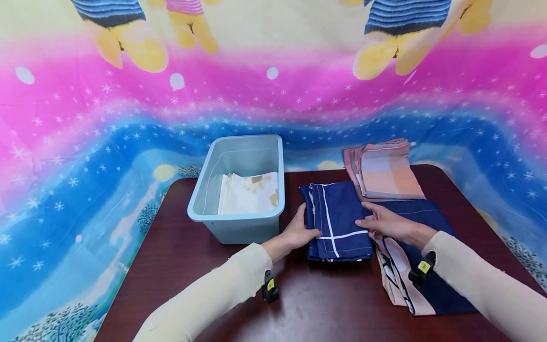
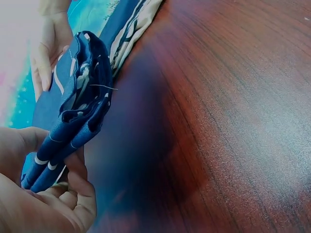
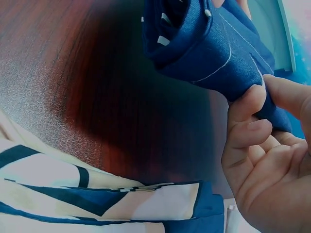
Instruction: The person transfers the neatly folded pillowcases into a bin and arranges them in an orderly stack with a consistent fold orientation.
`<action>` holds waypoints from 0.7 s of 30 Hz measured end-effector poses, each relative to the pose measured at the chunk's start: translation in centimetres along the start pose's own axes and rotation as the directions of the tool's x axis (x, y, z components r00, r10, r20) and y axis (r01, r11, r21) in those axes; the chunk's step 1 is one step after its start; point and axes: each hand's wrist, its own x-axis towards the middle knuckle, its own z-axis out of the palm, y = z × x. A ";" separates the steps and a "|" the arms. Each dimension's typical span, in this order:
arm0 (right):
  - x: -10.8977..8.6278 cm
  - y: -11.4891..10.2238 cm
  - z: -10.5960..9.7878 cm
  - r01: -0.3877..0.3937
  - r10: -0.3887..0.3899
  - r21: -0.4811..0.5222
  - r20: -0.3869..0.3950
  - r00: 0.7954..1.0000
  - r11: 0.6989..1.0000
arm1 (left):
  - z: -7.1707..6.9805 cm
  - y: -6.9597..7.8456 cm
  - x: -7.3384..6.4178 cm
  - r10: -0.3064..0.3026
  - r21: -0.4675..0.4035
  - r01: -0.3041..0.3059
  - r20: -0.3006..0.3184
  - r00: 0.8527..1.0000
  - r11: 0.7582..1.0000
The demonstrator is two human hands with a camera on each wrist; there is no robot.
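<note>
A folded navy cloth [image 1: 342, 206] with white stripes is held between both hands over the table, just right of the bin. My left hand [image 1: 297, 230] grips its left edge, thumb on top and fingers underneath, as the left wrist view shows. On the opposite edge, my right hand [image 1: 386, 222] pinches the cloth between thumb and fingers. In the right wrist view the folded layers [image 3: 194, 43] stand above the tabletop, with a dark shadow below. The light blue bin [image 1: 239, 217] contains a folded white cloth [image 1: 252, 192] with brown and yellowish patches.
A pink and peach checked cloth [image 1: 389, 173] lies folded at the back right. Under my right forearm spreads a larger navy cloth [image 1: 444, 280] with a patterned beige edge [image 1: 395, 266]. The dark red wooden table [image 1: 205, 285] meets a colourful printed curtain [image 1: 273, 99] behind.
</note>
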 end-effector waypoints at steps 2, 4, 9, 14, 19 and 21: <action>-0.2 -0.3 0.0 0.010 -0.010 -0.006 0.001 1.000 1.000 | -0.1 0.3 -0.2 -0.001 0.006 0.001 -0.002 1.000 1.000; -0.4 -0.6 -0.1 0.019 -0.019 -0.017 0.000 1.000 1.000 | -0.2 0.6 -0.3 0.004 0.010 -0.004 -0.003 1.000 1.000; -0.8 -1.1 -0.4 0.013 -0.013 -0.029 0.003 1.000 1.000 | -0.3 1.3 -0.7 0.000 0.024 0.000 0.005 1.000 1.000; -1.3 -1.7 -1.0 0.002 -0.002 -0.011 0.009 1.000 1.000 | -0.4 2.2 -1.1 -0.005 0.028 0.004 0.014 1.000 1.000; -2.1 -2.4 -1.3 0.011 -0.011 -0.019 0.013 1.000 1.000 | -0.4 2.9 -1.4 0.007 0.014 -0.008 0.015 1.000 1.000; -2.3 -2.8 -1.4 0.011 -0.011 -0.027 0.010 1.000 1.000 | -0.4 3.1 -1.5 0.016 0.011 -0.016 0.014 1.000 1.000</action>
